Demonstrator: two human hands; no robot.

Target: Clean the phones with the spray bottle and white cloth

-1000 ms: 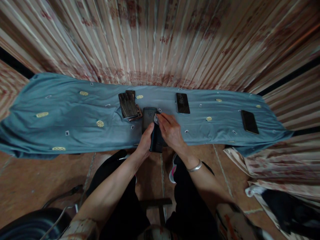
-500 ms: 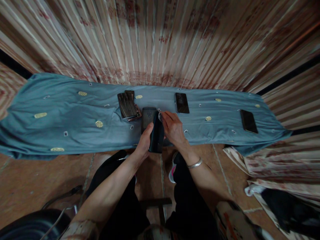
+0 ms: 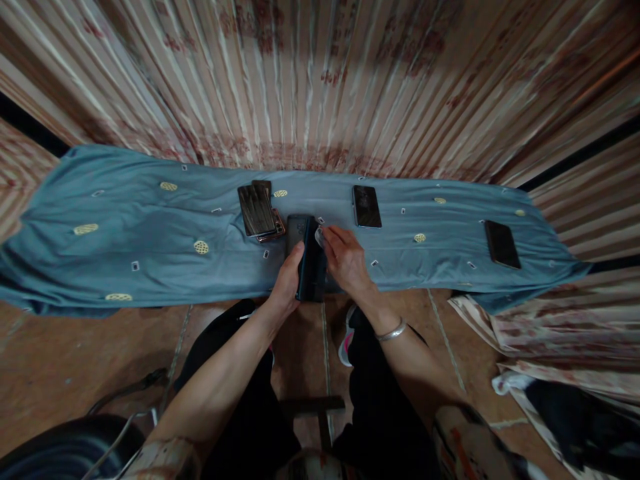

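- From my remote seat: left hand (image 3: pixel 286 285) is wrapped around a dark slab-shaped phone (image 3: pixel 311 267), gripping its left edge and holding it up on edge over the near rim of the blue-grey patterned cloth (image 3: pixel 125 233).
- Right hand (image 3: pixel 346 260) has its fingers curled on the phone's other side, pinching a small pale scrap (image 3: pixel 319 235) at the top corner. Can't tell what that scrap is.
- Another dark phone (image 3: pixel 296 230) lies flat just behind the held one, partly hidden by it.
- A stack of brownish phones (image 3: pixel 259 210) sits left of that.
- A black phone (image 3: pixel 367 206) lies to the right, and one more black phone (image 3: pixel 502 244) far right, well apart.
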